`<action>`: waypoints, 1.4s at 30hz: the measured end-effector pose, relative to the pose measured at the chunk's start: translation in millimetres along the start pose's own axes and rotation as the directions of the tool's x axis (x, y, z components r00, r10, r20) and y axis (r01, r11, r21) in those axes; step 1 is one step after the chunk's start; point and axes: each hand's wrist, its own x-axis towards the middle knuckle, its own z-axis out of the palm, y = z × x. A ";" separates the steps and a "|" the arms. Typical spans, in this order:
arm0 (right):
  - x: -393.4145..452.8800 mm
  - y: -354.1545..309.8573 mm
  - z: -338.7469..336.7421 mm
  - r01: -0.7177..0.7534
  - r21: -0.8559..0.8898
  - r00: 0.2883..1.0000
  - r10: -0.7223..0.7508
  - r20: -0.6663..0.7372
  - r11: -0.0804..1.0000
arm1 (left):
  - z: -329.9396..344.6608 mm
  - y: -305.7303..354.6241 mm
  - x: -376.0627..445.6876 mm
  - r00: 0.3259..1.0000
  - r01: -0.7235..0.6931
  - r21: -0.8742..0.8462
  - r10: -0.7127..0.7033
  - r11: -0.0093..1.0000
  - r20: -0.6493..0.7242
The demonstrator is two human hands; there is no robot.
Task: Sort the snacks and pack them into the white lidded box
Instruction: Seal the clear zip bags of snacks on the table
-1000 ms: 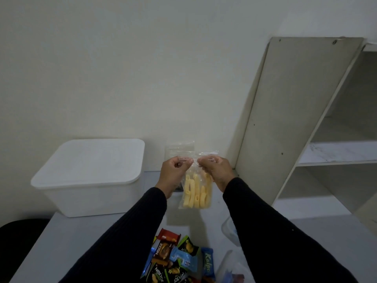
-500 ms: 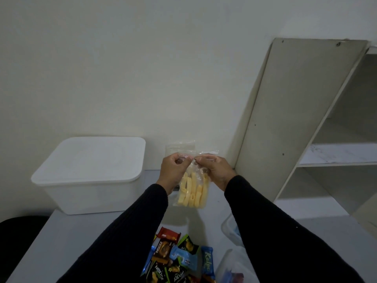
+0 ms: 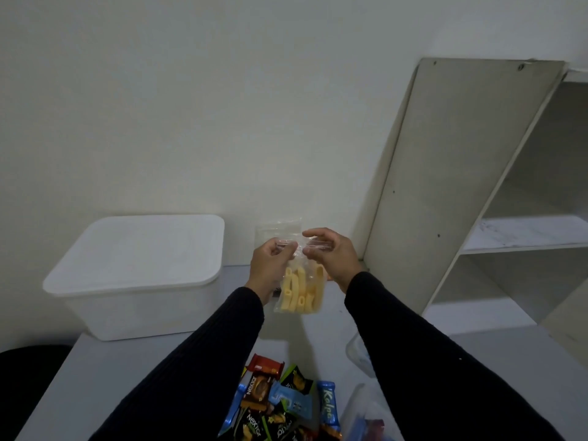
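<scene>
Head view, the only one. Centre of frame: one clear plastic bag of pale yellow tube-shaped snacks point(image 3: 300, 289) held up in the air above the grey table point(image 3: 105, 370), just right of the white lidded plastic box point(image 3: 140, 268), which sits middle left with its lid on.

Left hand point(image 3: 270, 265): fingers curled, pinching the bag's top edge at its left corner. Right hand point(image 3: 331, 253): thumb and fingers nipping the top edge at its right corner, the upper fingers only loosely bent. The bag hangs from these two pinches, its load sunk to the bottom.

Handling, as judged: light, limp film, probably slick; the tubes look brittle and would crush under a squeeze. Best taken by the empty top strip, as now, or cradled from below.

Count: one bag in hand; a second clear bag point(image 3: 280, 226) shows behind it, contents unclear. Bottom centre, a heap of small coloured snack packets point(image 3: 280, 405), roughly eight visible, some cut by the frame edge. One box. Two clear plastic tubs point(image 3: 361, 353) at lower right, partly hidden by the sleeve.
</scene>
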 end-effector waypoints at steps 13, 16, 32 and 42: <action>-6.9 0.9 14.0 0.025 -0.094 0.993 -0.036 -0.115 0.995 | -13.2 2.3 -9.1 0.976 -0.218 0.220 0.208 0.951 0.066; -11.6 -0.8 18.5 0.011 -0.082 0.992 -0.021 -0.128 0.997 | -17.6 -0.2 -9.8 0.976 -0.217 0.213 0.209 0.953 0.057; 3.1 62.2 -24.5 -0.198 -0.167 0.968 0.167 -0.186 0.966 | 19.1 -52.8 18.0 0.948 -0.221 0.378 0.107 0.899 0.300; 107.1 136.8 -64.6 -0.216 -0.423 0.971 0.240 0.003 0.880 | 81.8 -120.9 101.4 0.996 -0.069 0.552 0.028 0.831 0.083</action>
